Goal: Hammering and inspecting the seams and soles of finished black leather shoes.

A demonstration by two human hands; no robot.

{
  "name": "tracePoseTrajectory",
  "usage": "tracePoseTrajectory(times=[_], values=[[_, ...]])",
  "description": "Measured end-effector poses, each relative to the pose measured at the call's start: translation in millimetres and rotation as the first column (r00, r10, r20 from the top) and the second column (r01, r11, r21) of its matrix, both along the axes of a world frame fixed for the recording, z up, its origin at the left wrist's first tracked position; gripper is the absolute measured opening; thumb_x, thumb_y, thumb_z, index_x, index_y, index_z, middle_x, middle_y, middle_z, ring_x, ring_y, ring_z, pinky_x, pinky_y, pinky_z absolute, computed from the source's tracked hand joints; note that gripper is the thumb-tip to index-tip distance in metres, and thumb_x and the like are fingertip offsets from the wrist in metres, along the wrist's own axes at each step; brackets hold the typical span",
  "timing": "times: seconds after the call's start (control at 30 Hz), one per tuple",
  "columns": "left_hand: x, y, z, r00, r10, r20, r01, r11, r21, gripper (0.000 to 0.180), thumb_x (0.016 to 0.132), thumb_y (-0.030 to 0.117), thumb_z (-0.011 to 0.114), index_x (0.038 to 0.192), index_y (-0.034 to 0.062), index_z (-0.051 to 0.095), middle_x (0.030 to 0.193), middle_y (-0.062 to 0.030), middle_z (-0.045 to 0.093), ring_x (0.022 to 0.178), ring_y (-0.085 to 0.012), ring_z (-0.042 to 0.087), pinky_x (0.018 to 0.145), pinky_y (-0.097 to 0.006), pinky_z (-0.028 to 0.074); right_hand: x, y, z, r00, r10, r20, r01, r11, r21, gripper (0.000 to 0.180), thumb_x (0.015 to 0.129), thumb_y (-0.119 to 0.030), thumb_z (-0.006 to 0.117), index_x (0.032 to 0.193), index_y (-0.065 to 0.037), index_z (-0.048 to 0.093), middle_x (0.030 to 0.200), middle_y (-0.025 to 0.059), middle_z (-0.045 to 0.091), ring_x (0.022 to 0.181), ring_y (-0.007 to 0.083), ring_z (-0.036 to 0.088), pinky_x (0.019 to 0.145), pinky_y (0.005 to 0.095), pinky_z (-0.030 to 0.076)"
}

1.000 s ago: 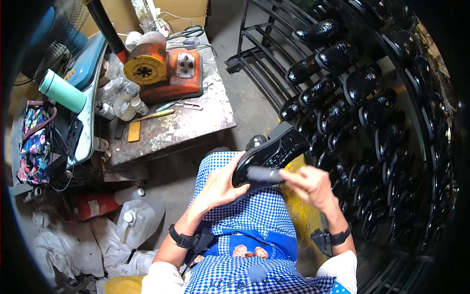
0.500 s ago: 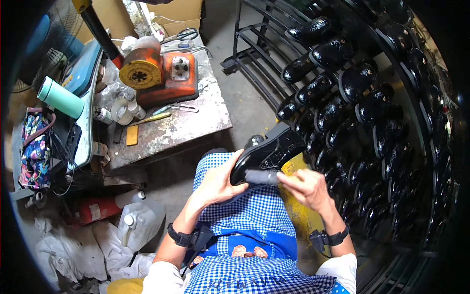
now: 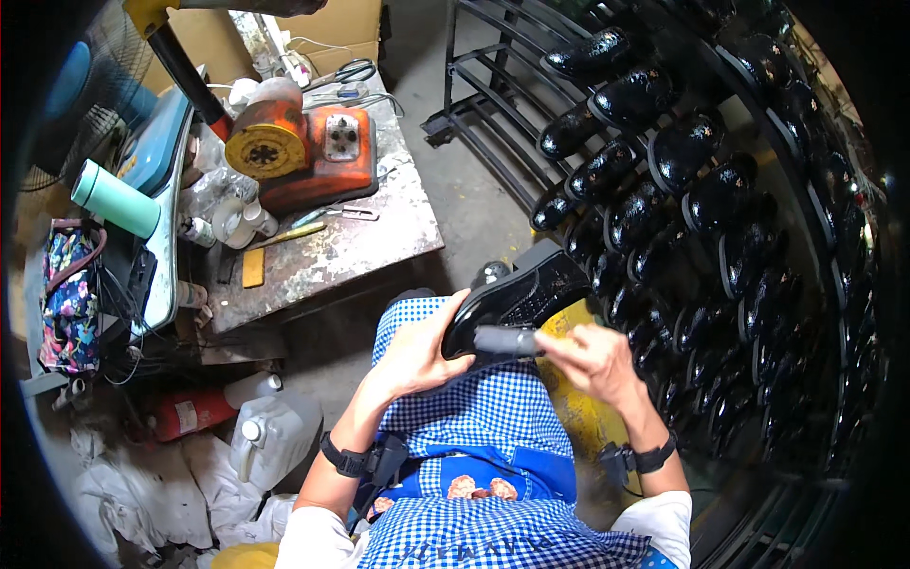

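A glossy black shoe (image 3: 526,289) is held over my lap, tilted with its heel toward the far right. My left hand (image 3: 422,346) grips it at the toe end, thumb and fingers spread round either side. In my right hand (image 3: 595,365) the fingers pinch a short, dark grey brush-like tool (image 3: 502,339). Its rounded end lies against the near side of the shoe; motion blur hides its exact kind. A blue checked apron (image 3: 464,408) covers my lap beneath.
Racks of shiny black shoes (image 3: 687,147) fill the right side. At the far left, a stained worktable (image 3: 379,228) bears an orange machine (image 3: 332,152), scissors (image 3: 353,71) and a yellow block (image 3: 253,267). White jugs (image 3: 275,427) stand at lower left; a yellow surface (image 3: 583,408) lies beside my right forearm.
The view has shifted slightly. My left hand keeps its hold on the shoe, and the grey tool stays against its side with barely any visible movement.
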State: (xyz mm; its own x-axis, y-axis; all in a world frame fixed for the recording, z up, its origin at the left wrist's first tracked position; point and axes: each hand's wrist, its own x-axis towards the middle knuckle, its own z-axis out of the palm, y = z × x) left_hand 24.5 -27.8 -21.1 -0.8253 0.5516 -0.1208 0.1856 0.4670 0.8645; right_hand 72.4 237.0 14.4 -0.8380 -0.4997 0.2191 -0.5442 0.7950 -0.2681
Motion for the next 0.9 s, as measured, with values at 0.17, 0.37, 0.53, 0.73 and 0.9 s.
tracePoseTrajectory(times=[0.17, 0.37, 0.53, 0.73, 0.9], values=[[-1.4, 1.9, -2.2, 0.998, 0.027, 0.048, -0.027, 1.000, -0.001, 0.084, 0.065, 0.020, 0.072, 0.135, 0.0041, 0.028, 0.118, -0.0229, 0.052, 0.109, -0.0339, 0.052, 0.093, -0.036, 0.041, -4.9, 16.0, -16.3, 0.962, -0.247, -0.117, 0.245, 0.969, -0.031, 0.032, 0.072, -0.015, 0.068, 0.103, -0.020, 0.065, 0.059, 0.0025, 0.047, 0.051, 0.0193, 0.050, 0.047, 0.0307, 0.040], [-0.6, 5.6, 4.4, 0.998, 0.000, 0.061, 0.000, 1.000, 0.002, 0.083, 0.067, 0.020, 0.072, 0.135, 0.0043, 0.029, 0.119, -0.0222, 0.052, 0.109, -0.0324, 0.052, 0.093, -0.035, 0.041, -13.6, 23.8, -21.9, 0.941, -0.312, -0.130, 0.297, 0.947, -0.123, 0.030, 0.074, -0.013, 0.065, 0.104, -0.017, 0.065, 0.057, 0.0040, 0.047, 0.050, 0.0189, 0.049, 0.045, 0.0310, 0.040], [1.9, 0.4, -1.0, 1.000, 0.028, 0.010, -0.029, 0.998, 0.052, 0.080, 0.067, 0.020, 0.072, 0.135, 0.0041, 0.031, 0.119, -0.0205, 0.052, 0.111, -0.0291, 0.052, 0.094, -0.033, 0.040, -5.8, 4.5, -21.4, 0.981, -0.176, -0.083, 0.162, 0.976, -0.146, 0.027, 0.075, -0.013, 0.064, 0.103, -0.015, 0.066, 0.057, 0.0047, 0.047, 0.051, 0.0211, 0.050, 0.047, 0.0321, 0.041], [6.2, 4.1, -21.5, 0.938, 0.237, 0.251, -0.305, 0.910, 0.281, 0.077, 0.064, 0.016, 0.075, 0.130, 0.0009, 0.038, 0.121, -0.0112, 0.052, 0.112, -0.0196, 0.049, 0.097, -0.030, 0.036, 24.9, 46.6, -68.5, 0.693, -0.507, 0.512, 0.666, 0.182, -0.723, 0.051, 0.085, -0.008, 0.057, 0.133, -0.005, 0.038, 0.072, -0.0027, 0.053, 0.052, 0.0027, 0.041, 0.046, 0.0173, 0.033], [0.2, 29.8, -26.4, 0.853, 0.229, 0.470, -0.443, 0.793, 0.418, 0.076, 0.066, 0.016, 0.077, 0.129, -0.0002, 0.038, 0.118, -0.0116, 0.053, 0.110, -0.0196, 0.050, 0.095, -0.031, 0.038, 68.6, 3.8, -71.1, 0.562, -0.170, 0.809, 0.805, -0.112, -0.583, 0.046, 0.083, -0.015, 0.060, 0.123, 0.003, 0.045, 0.053, -0.0023, 0.045, 0.037, 0.0045, 0.036, 0.034, 0.0205, 0.028]])
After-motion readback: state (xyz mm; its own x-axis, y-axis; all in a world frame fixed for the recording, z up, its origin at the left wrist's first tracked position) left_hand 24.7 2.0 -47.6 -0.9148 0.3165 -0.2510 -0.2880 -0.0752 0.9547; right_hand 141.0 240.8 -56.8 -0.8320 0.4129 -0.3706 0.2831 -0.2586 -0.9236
